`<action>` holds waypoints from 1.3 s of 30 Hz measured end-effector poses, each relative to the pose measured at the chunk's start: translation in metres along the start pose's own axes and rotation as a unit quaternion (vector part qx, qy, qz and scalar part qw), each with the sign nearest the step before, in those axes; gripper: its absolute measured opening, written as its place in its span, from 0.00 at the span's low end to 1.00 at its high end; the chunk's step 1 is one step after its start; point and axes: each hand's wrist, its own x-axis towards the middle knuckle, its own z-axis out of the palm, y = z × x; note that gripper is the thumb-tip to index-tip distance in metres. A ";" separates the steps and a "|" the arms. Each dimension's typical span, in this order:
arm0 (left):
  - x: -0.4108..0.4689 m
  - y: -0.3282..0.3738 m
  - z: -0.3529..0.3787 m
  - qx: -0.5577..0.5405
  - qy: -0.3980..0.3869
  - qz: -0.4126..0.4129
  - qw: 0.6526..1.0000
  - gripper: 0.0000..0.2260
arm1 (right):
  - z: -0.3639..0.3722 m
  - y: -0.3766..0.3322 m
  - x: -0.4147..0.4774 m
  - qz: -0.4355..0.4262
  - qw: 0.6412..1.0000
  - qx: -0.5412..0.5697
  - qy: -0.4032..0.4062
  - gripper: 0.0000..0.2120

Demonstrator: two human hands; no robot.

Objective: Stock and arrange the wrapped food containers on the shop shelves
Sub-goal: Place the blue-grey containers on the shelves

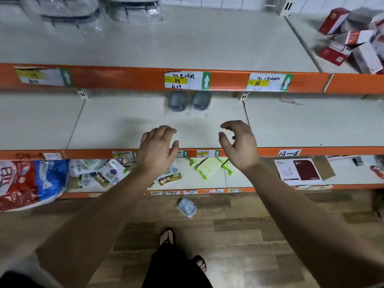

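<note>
Left hand (158, 146) and right hand (239, 144) hover over the front of the middle shelf (116, 129) — both empty, fingers loosely curled, a gap between them. Farther back, two grey wrapped containers (177, 100) sit side by side under the orange rail (124, 77). A stray container (187, 205) lies on the floor (228, 235) below, near the person's feet — it could get kicked or stepped on, and its slick wrap may slip in a hasty grab.
</note>
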 end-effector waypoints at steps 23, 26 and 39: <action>0.169 -0.093 0.177 0.070 -0.098 0.023 0.992 0.26 | 0.192 0.111 0.136 -0.028 0.925 -0.312 -0.215 0.31; 0.180 -0.100 0.185 0.071 -0.118 0.013 0.990 0.27 | 0.204 0.114 0.141 0.008 0.929 -0.297 -0.221 0.31; 0.138 -0.089 0.183 -0.008 0.005 -0.070 0.997 0.19 | 0.194 0.122 0.114 0.090 0.956 -0.273 -0.055 0.25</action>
